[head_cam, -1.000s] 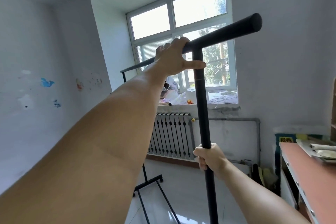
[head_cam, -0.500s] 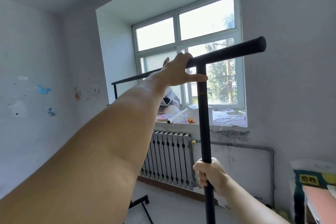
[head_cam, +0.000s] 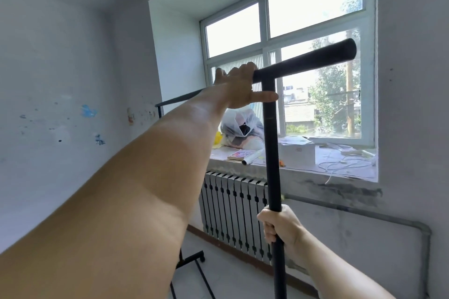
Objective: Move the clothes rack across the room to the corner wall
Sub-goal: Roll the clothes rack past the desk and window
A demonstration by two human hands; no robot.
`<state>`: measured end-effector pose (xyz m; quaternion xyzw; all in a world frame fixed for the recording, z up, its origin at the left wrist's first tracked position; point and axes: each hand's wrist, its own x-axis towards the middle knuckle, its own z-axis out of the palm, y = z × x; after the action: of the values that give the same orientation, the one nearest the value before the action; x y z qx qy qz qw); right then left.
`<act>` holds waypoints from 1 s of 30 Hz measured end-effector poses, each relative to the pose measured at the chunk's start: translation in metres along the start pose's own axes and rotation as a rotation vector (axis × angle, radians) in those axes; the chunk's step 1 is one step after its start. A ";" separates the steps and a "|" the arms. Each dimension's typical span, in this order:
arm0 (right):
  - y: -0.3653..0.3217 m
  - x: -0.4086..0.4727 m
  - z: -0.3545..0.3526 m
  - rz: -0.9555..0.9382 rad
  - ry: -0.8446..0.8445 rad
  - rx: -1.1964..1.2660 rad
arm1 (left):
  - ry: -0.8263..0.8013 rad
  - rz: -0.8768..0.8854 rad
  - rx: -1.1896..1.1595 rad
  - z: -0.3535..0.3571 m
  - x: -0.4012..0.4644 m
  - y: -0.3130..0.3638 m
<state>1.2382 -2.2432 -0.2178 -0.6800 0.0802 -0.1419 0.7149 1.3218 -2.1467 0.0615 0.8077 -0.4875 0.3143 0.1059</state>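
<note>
A black metal clothes rack (head_cam: 271, 143) stands in front of me, bare of clothes. Its top bar runs from upper right to the far left, and its near upright post drops down the middle of the view. My left hand (head_cam: 239, 88) grips the top bar just left of the post joint, thumb stretched under it. My right hand (head_cam: 279, 224) is closed around the upright post lower down. The rack's far foot with a caster (head_cam: 194, 258) shows on the tiled floor at the bottom. The room's corner (head_cam: 109, 94) lies to the left.
A black radiator (head_cam: 233, 211) sits under the window sill (head_cam: 315, 167), close behind the rack. The sill holds a plastic bag (head_cam: 240, 126), a book, a white box and cables. A pipe (head_cam: 364, 211) runs along the right wall. The left wall is bare and paint-stained.
The view has moved closer to the window and turned left; the desk at right has left the view. Both hands keep the same hold on the rack.
</note>
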 end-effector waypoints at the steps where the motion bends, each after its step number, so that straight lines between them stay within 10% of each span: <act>1: 0.002 0.013 -0.010 0.002 -0.015 -0.002 | -0.001 -0.016 0.011 0.008 0.010 -0.001; 30: 0.015 0.311 -0.083 0.006 -0.232 -0.028 | -0.019 -0.181 0.176 0.180 0.195 -0.133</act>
<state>1.5087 -2.4184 -0.2137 -0.7017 0.0007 -0.0590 0.7100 1.5717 -2.3065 0.0585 0.8574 -0.3843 0.3374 0.0578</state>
